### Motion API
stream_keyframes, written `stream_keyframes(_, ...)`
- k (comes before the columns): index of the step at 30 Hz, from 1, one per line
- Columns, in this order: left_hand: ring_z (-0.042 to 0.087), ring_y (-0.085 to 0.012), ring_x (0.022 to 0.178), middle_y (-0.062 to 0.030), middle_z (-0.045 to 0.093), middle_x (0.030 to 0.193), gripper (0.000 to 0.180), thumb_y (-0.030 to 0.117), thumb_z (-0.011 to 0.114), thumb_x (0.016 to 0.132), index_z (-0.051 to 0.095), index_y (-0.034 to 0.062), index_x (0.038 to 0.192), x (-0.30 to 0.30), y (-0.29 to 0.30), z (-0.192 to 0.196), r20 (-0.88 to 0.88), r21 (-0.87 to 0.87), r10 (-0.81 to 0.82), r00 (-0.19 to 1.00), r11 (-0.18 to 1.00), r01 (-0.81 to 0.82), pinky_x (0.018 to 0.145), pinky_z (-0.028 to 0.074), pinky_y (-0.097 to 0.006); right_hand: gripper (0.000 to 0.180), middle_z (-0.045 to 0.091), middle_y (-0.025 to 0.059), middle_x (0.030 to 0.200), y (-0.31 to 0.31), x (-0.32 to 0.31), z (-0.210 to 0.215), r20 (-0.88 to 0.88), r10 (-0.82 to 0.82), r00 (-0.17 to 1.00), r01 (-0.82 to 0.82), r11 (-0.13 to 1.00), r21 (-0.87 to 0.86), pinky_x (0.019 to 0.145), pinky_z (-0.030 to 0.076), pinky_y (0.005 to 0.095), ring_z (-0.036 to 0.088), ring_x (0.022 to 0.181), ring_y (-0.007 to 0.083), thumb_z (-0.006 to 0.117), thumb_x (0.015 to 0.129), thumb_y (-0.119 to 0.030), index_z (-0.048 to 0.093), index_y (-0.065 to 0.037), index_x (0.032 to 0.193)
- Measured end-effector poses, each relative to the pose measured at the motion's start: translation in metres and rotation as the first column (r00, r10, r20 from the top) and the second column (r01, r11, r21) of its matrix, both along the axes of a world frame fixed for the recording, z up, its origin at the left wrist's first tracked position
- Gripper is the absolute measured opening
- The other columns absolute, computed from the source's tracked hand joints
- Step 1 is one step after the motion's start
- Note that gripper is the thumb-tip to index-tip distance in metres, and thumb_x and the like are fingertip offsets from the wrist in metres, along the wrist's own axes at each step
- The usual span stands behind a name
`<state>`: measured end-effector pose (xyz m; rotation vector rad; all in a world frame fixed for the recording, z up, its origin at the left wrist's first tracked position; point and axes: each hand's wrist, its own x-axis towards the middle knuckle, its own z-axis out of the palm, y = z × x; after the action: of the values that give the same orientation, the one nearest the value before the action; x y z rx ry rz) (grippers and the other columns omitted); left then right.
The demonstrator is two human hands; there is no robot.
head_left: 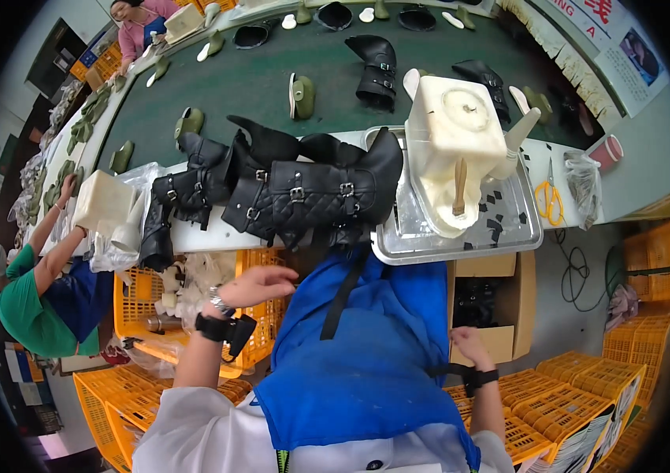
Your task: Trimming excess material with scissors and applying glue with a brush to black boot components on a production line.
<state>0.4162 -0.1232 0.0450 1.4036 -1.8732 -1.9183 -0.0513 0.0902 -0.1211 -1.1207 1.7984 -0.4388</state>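
My left hand (260, 285) hangs in front of the bench edge, fingers stretched out and holding nothing. It is nearest to a pile of black boot uppers (323, 191) with buckled straps, lying across the bench front. Low on the right, beside my blue apron (358, 347), my right hand (470, 347) has its fingers curled in, and no object shows in it. A metal tray (516, 232) right of the pile bears small black pieces and a cream-coloured glue container (461, 126). A brush (459, 185) with a wooden handle stands in the container's front opening.
Behind the bench, a green conveyor belt (248, 94) carries boot uppers and olive shoe lasts (302, 96). Yellow scissors (549, 201) lie right of the tray. An orange crate (142, 303) and an open carton (522, 303) stand below. A co-worker in green (35, 307) works at left.
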Motion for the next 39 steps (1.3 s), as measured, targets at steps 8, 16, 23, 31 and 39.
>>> stream_keyframes(8,0.033,-0.036,0.121,-0.0162,0.037,0.129,0.085,0.022,0.077,0.055,0.036,0.0172,0.13,-0.101,-0.039,0.087,0.301,-0.95,0.125,0.946,0.123,0.286,0.099,0.029,-0.043,0.044,0.053,0.0065,0.103,-0.153,0.126,0.188,0.386,0.01,0.922,0.128,0.935,-0.33,0.055,0.047,0.0224,0.055,0.067,0.0112,0.054,0.087,-0.022,0.042,0.001,0.122)
stream_keyframes(16,0.046,-0.0321,0.104,-0.0141,0.05,0.105,0.094,0.033,0.079,0.05,0.034,0.0201,0.131,-0.124,-0.079,0.051,0.433,-0.886,0.128,0.892,0.243,0.395,0.095,0.031,-0.049,0.048,0.054,0.0087,0.104,-0.237,0.157,0.18,0.618,-0.039,0.785,0.255,0.93,-0.265,0.063,0.049,0.0242,0.057,0.074,0.0121,0.054,0.086,-0.02,0.038,-0.001,0.127)
stream_keyframes(23,0.052,-0.0228,0.105,-0.0141,0.05,0.119,0.072,0.01,0.07,0.061,0.039,0.0044,0.125,-0.034,-0.073,0.123,-0.449,-0.63,0.272,0.851,0.579,-0.518,0.091,0.04,-0.034,0.047,0.056,0.0071,0.094,-0.236,0.175,0.17,0.338,0.056,0.939,0.049,0.954,-0.295,0.056,0.049,0.0259,0.057,0.069,0.0106,0.054,0.086,-0.02,0.039,-0.003,0.127)
stream_keyframes(31,0.047,-0.0203,0.109,-0.0091,0.049,0.119,0.058,0.023,0.061,0.075,0.041,-0.0008,0.124,0.063,-0.05,0.04,-0.688,-0.031,0.597,0.413,0.544,-0.838,0.095,0.035,-0.033,0.058,0.054,0.0279,0.1,-0.247,0.236,0.147,-0.096,0.295,0.951,-0.308,0.87,-0.386,0.082,0.043,0.0371,0.054,0.093,0.0382,0.056,0.083,-0.033,0.04,0.005,0.124)
stream_keyframes(39,0.053,-0.0225,0.101,-0.0116,0.051,0.114,0.051,0.021,0.059,0.077,0.043,-0.0033,0.12,0.05,-0.051,0.044,-0.63,-0.359,0.521,0.577,0.463,-0.81,0.088,0.043,-0.034,0.055,0.056,0.0229,0.093,-0.248,0.213,0.161,-0.024,0.365,0.931,-0.343,0.849,-0.403,0.078,0.044,0.04,0.054,0.089,0.0371,0.052,0.084,-0.033,0.038,-0.001,0.126)
